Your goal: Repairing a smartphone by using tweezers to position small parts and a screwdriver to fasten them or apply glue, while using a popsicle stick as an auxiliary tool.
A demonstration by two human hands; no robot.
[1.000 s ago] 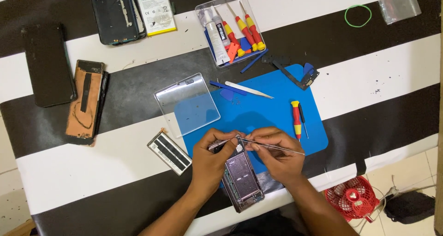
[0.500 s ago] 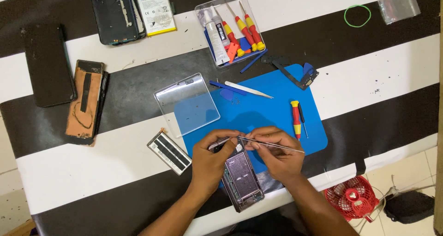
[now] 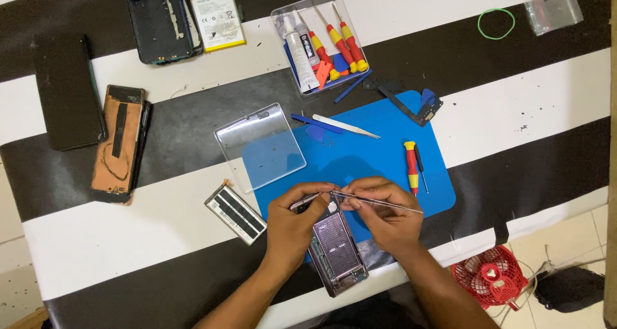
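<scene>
An opened phone (image 3: 337,252) with its back off lies at the near edge of the blue mat (image 3: 373,152). My left hand (image 3: 292,229) grips the phone's upper left side. My right hand (image 3: 382,216) holds thin metal tweezers (image 3: 385,202), their tips at the phone's top edge, where the fingers of both hands meet. A small part between the tips is too small to make out.
A clear lid (image 3: 260,146) lies on the mat's left. A second pair of tweezers (image 3: 344,126), a red screwdriver (image 3: 411,167), a tool tray (image 3: 318,39), a battery (image 3: 235,213), phone back covers (image 3: 119,142) and a red fan (image 3: 488,277) lie around.
</scene>
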